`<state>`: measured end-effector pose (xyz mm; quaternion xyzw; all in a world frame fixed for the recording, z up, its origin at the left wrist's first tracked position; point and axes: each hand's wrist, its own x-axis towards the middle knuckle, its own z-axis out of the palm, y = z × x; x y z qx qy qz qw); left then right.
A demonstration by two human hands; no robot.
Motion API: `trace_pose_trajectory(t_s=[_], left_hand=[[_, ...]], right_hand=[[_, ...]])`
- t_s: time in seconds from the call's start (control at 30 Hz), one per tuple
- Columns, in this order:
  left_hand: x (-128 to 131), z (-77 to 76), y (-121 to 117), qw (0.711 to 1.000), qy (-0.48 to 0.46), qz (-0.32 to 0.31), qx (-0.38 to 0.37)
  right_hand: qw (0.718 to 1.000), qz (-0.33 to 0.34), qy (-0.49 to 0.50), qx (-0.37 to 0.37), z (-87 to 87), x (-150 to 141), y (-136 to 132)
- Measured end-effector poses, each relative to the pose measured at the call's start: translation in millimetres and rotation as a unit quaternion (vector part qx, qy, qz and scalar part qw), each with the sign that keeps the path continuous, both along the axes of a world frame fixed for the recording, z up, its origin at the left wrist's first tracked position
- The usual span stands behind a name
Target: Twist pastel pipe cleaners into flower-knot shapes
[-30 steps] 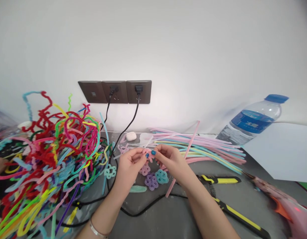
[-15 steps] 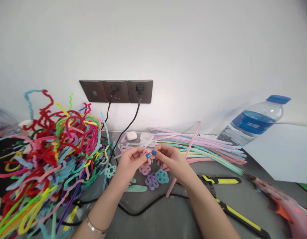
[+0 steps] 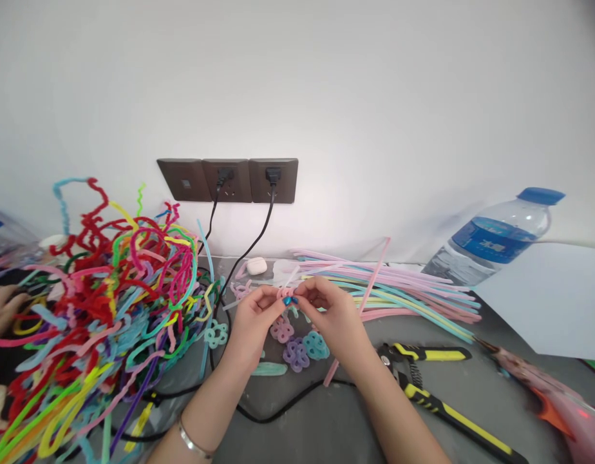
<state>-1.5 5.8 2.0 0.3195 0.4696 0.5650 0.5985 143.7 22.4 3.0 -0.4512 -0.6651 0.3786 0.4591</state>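
A small looped pink pipe cleaner [image 3: 284, 293] is pinched between the fingertips of my left hand [image 3: 257, 322] and my right hand [image 3: 329, 312]. The thumbs meet at its lower edge, and the fingers hide part of it. On the table just below lie finished-looking pipe-cleaner flowers: a pink flower [image 3: 281, 328], a purple flower [image 3: 296, 354] and a teal flower [image 3: 315, 346]. A mint flower [image 3: 216, 333] lies left of my left wrist. A long pink pipe cleaner [image 3: 375, 277] slants behind my right hand.
At left rises a tangled heap of coloured pipe cleaners [image 3: 118, 290], with another person's hand [image 3: 5, 306] beside it. Straight pipe cleaners [image 3: 423, 293], yellow-black pliers [image 3: 442, 406], a pink glue gun [image 3: 543, 393] and a water bottle [image 3: 495, 235] occupy the right. A black cable [image 3: 278, 412] crosses the front.
My hands have drawn closer together, and the pink loops have turned between the fingertips. The other person's hand has come further into view at left. The camera view has shifted slightly.
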Motion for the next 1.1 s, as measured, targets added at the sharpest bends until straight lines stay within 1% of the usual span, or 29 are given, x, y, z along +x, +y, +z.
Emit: trace_pose_trajectory(t_s=[0.07,0.13,0.23,0.33,0.43,0.5,0.67,0.73,0.8,0.87,0.9,0.97,1.03,1.1], left_hand=[[-1.4,-0.3,0.3,1.000,0.004,-0.018,-0.006],[-4.5,-0.6,1.0,0.999,0.025,-0.033,-0.005],[-10.7,-1.6,3.1,0.992,0.104,-0.064,0.022],[-14.7,-2.1,4.9,0.980,0.168,-0.099,0.046],[-14.8,-1.1,3.9,0.977,0.171,-0.114,0.050],[-13.2,-0.4,2.2,0.981,0.158,-0.102,0.051],[-5.3,0.5,-1.6,0.993,0.106,-0.041,0.036],[-1.6,2.0,-2.6,0.996,0.074,-0.022,0.035],[1.1,4.4,-3.7,0.998,0.044,-0.012,0.040],[2.2,7.3,-4.9,0.999,0.020,-0.017,0.042],[2.2,8.7,-5.6,0.999,0.010,-0.028,0.042],[1.3,11.2,-7.0,0.997,-0.004,-0.063,0.038],[0.2,13.4,-8.5,0.994,-0.013,-0.106,0.035],[-0.4,15.9,-9.9,0.989,-0.026,-0.142,0.034]], right_hand=[[1.000,0.001,-0.013,-0.003,0.8,3.1,0.5],[0.999,0.020,-0.032,0.000,2.7,6.9,1.1],[0.995,0.066,-0.073,0.021,5.4,11.5,2.1],[0.990,0.084,-0.100,0.048,6.6,13.4,2.4],[0.989,0.087,-0.101,0.062,5.9,13.2,2.1],[0.990,0.086,-0.091,0.058,4.9,12.6,1.9],[0.996,0.077,-0.051,0.019,5.7,9.3,0.8],[0.997,0.071,-0.020,-0.007,8.1,8.1,0.3],[0.995,0.080,0.032,-0.051,10.8,8.2,0.3],[0.983,0.113,0.097,-0.108,12.8,10.4,0.9],[0.972,0.136,0.129,-0.142,13.2,12.2,1.3],[0.940,0.188,0.187,-0.213,13.0,16.4,2.3],[0.902,0.232,0.232,-0.280,11.6,20.8,3.0],[0.866,0.268,0.262,-0.331,9.8,24.3,3.4]])
